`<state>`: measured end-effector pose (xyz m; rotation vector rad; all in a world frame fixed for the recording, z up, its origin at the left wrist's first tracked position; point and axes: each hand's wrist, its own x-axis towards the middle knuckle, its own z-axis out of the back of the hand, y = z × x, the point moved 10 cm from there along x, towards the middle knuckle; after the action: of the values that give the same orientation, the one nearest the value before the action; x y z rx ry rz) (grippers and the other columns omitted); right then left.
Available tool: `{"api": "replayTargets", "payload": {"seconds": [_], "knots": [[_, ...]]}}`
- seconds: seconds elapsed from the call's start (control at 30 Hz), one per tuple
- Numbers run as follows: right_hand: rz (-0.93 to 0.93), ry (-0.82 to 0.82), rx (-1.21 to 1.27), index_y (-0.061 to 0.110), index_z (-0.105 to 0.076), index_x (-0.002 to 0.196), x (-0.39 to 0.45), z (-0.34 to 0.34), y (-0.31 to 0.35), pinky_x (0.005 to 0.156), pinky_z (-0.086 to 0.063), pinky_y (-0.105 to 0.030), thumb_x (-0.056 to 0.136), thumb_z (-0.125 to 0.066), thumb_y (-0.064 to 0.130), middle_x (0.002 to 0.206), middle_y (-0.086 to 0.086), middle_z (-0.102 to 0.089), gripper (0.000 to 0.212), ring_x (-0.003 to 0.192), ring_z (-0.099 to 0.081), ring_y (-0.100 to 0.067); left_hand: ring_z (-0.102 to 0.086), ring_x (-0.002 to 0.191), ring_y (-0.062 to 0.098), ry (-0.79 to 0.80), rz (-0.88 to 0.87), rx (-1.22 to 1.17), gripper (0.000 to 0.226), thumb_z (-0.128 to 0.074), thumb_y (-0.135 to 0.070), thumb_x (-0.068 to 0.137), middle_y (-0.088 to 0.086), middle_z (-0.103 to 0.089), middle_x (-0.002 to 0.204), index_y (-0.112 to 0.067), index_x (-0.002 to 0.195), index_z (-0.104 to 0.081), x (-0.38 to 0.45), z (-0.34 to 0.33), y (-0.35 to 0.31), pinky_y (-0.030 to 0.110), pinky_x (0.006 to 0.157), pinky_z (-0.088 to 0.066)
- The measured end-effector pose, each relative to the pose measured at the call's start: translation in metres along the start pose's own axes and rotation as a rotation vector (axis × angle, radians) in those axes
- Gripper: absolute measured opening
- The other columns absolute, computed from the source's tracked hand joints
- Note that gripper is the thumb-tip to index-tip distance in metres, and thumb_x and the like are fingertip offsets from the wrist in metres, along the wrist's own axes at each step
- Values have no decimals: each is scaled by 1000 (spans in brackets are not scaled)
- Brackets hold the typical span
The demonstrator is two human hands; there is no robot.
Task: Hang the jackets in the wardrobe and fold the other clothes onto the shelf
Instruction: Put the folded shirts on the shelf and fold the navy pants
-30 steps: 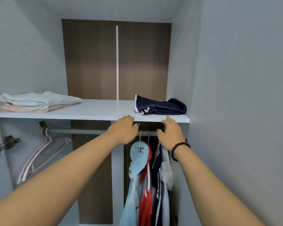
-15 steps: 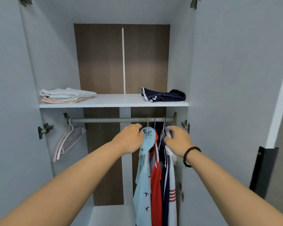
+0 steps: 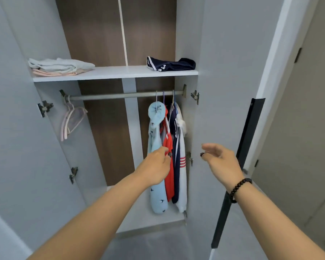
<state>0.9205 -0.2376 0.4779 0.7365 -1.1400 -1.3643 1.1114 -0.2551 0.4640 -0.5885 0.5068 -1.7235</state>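
Behind left hand (image 3: 155, 168), jackets' (image 3: 170, 147) middles.

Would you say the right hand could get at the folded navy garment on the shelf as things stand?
Probably yes. The right hand is open, holds nothing, and hovers in front of the open wardrobe. The navy garment lies uncovered near the front edge of the shelf, above the hand, with nothing between them.

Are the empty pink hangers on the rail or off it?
On it. The pink hangers hang by their hooks from the left end of the rail, apart from the jackets at the right end.
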Motion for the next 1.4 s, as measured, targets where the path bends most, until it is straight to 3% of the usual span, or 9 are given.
{"api": "replayTargets", "payload": {"seconds": [0.13,0.33,0.5,0.67,0.8,0.97,1.2,1.4], "knots": [[-59,-67,-37,18,-63,116,-33,35,-33,98,-42,-26,89,-61,10,115,6,-62,29,110,-56,-9,-54,108,14,47,-47,-53,42,-31,-27,104,6,-51,139,-19,144,-36,-8,-45,-27,25,89,-39],[-160,-129,-142,19,-61,116,-79,117,-96,88,-37,-19,89,-58,7,111,9,-60,29,104,-53,-4,-42,134,19,182,-138,-22,47,-38,-31,103,5,-43,149,-15,146,-35,-21,-137,-88,19,97,-27],[-265,-176,-226,19,-60,119,-122,206,-163,91,-38,-21,89,-59,11,117,4,-60,31,105,-54,-8,-55,114,17,314,-166,-48,51,-34,-45,102,3,-50,142,-21,147,-32,-37,-226,-151,24,92,-37],[-369,-230,-255,20,-58,121,-168,303,-229,94,-37,-21,90,-58,10,123,3,-59,32,112,-51,-7,-40,135,16,449,-228,-47,53,-35,-45,101,0,-39,151,-18,147,-32,-56,-321,-228,25,104,-33],[-493,-301,-243,19,-58,122,-216,373,-280,97,-40,-25,87,-56,8,126,0,-59,36,113,-53,-12,-38,137,14,533,-268,-87,52,-39,-44,101,-1,-40,151,-18,146,-34,-79,-391,-291,21,104,-29],[-575,-367,-273,19,-60,118,-268,445,-323,92,-39,-21,86,-57,6,118,1,-61,34,108,-53,-8,-35,139,13,642,-336,-120,51,-41,-38,101,0,-39,152,-18,147,-33,-113,-468,-359,24,109,-29],[-718,-572,-233,18,-60,117,-346,524,-370,89,-37,-22,87,-59,8,116,5,-60,31,106,-52,-9,-38,137,13,847,-397,-128,48,-39,-37,101,0,-42,150,-16,145,-37,-166,-565,-419,24,109,-30],[-842,-750,-181,20,-58,119,-422,557,-400,78,-41,-19,89,-58,11,116,11,-57,32,107,-51,-6,-38,137,14,1060,-463,-84,50,-35,-43,102,-1,-43,149,-17,144,-38,-222,-638,-446,35,113,-30]]}}
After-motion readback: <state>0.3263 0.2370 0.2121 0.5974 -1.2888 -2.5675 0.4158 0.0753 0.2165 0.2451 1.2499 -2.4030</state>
